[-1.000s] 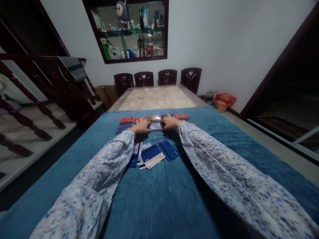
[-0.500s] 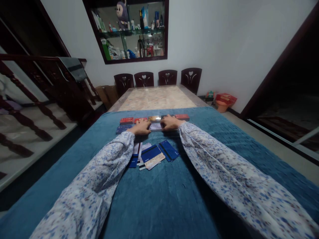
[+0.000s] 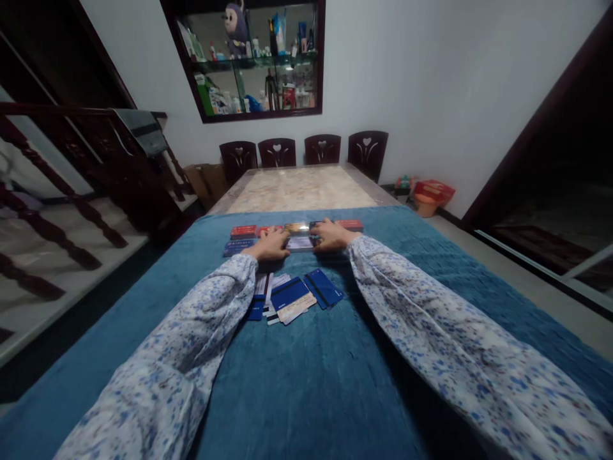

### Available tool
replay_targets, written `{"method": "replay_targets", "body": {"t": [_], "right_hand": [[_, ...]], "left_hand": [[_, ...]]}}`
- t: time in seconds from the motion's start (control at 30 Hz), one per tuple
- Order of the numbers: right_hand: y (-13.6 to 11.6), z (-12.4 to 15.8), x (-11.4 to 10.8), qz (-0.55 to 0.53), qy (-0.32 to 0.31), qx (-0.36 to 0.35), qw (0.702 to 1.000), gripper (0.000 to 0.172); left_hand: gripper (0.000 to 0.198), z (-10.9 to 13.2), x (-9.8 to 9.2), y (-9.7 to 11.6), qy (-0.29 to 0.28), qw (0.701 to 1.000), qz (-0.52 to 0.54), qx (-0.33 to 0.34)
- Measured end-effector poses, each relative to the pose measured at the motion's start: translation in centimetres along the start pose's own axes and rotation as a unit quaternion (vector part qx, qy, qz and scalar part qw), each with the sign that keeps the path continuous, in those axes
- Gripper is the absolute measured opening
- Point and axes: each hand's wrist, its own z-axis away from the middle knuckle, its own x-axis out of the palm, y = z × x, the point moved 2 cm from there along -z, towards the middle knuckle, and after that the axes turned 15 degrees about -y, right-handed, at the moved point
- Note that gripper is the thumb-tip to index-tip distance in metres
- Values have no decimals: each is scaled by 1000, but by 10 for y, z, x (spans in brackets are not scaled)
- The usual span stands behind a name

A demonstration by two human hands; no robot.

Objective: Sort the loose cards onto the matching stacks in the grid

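Note:
Both arms in flowered sleeves reach far out over a blue cloth (image 3: 306, 383). My left hand (image 3: 271, 245) and my right hand (image 3: 330, 236) rest on either side of a pale card (image 3: 300, 243), fingers curled down and touching its ends. The pale card lies in the nearer of two rows of cards; a blue card (image 3: 238, 245) is at that row's left end. Behind it run a red card (image 3: 243, 231), a gold card (image 3: 296, 227) and another red card (image 3: 349, 224). A loose heap of blue and white cards (image 3: 292, 298) lies nearer me, between my forearms.
Beyond the cloth the marble tabletop (image 3: 299, 188) shows, with several dark chairs (image 3: 297, 151) at its far end. A wall cabinet (image 3: 253, 57) holds bottles. A wooden stair rail (image 3: 71, 166) runs on the left; a red basin (image 3: 431, 193) sits on the floor to the right.
My right hand has shifted slightly to the right along the card row. The left hand and the cards look unmoved.

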Motion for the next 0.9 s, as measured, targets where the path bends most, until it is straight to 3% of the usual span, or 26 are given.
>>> {"method": "replay_targets", "body": {"t": [0.53,0.9], "right_hand": [[-5,34,11,-6,64,-40,997,40],[-14,72,29,-32,81,-63,994,29]], "left_hand": [[53,36,8,17,50,998,-3,28],[41,67,18,49,64,994,16,87]]}}
